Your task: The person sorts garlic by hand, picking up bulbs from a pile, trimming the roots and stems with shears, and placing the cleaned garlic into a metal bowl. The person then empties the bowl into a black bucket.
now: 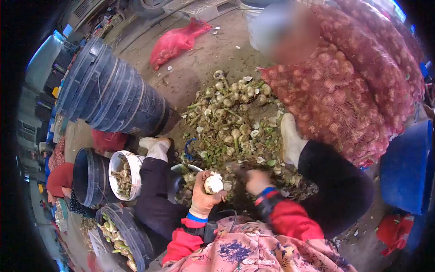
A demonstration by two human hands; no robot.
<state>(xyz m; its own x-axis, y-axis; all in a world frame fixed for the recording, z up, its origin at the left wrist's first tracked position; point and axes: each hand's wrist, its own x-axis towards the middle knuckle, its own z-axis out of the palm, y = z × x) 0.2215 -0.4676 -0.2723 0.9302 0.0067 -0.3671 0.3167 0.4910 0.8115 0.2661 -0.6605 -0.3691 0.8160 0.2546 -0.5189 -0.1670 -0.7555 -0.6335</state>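
My left hand [205, 196], in a pale orange glove with dirty fingertips, is closed around a garlic bulb [214, 183] with a bright white face turned up. To its right, my right hand [256, 182] is low over the heap and smeared by motion. Something dark shows at its fingertips, too blurred to name, and its grip cannot be made out. Ahead of both hands, between my feet, lies a heap of garlic bulbs [226, 106], some with stems, among leaf scraps and white skins.
Filled red mesh sacks [335, 86] rise at the right, beside a blue container [405, 167]. On the left are stacked dark buckets [113, 90], a white bucket [134, 174] of scraps and a dark bucket [142, 235] holding stemmed bulbs. A red mesh bag [176, 43] lies farther ahead.
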